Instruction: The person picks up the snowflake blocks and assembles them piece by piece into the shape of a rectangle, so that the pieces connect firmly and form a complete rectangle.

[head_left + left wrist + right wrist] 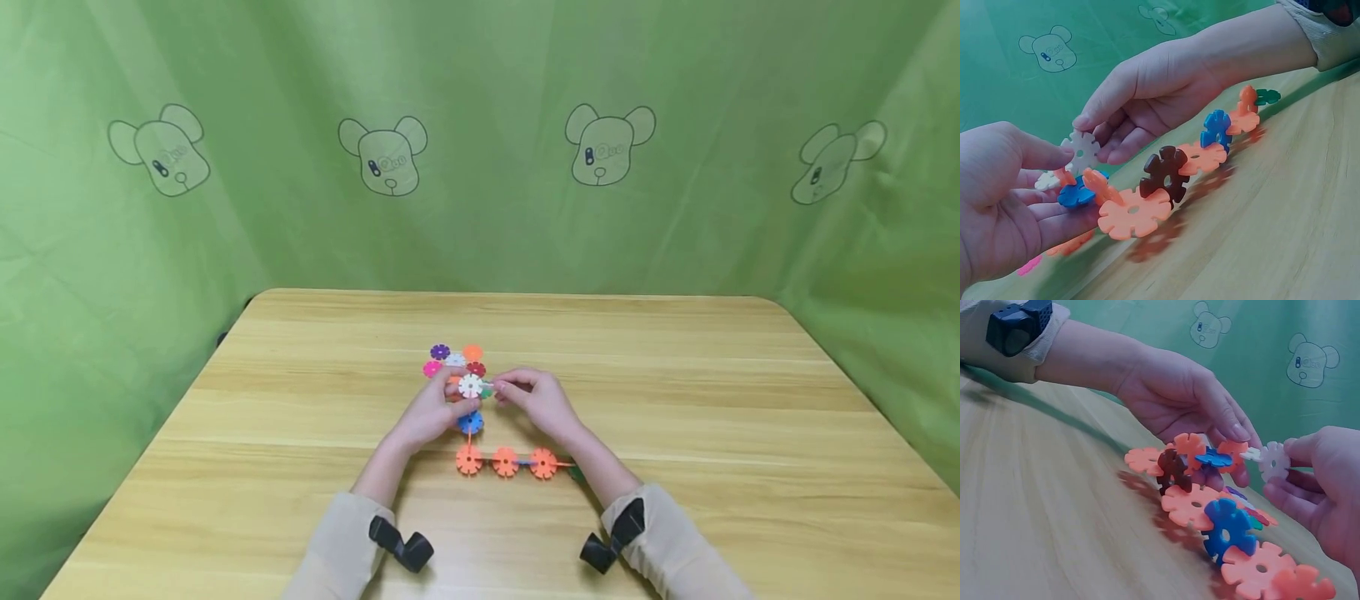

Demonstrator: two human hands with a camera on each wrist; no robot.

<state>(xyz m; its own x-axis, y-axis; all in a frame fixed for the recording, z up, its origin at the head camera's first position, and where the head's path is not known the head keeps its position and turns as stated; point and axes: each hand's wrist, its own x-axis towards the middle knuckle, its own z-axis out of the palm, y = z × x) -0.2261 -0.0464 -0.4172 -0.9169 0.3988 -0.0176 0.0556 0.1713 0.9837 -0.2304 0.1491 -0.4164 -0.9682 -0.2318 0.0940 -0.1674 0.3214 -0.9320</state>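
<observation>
We see the left hand (433, 410) gripping the disc chain (506, 470) near its end, the right hand (542, 404) pinching a white disc (1274, 475) — fingers closed in on both.
Disc and chain end meet just above the table (697, 392). We judge the plastic light, stiff and smooth — best held by rims beside the slots, lest joints twist loose.
</observation>
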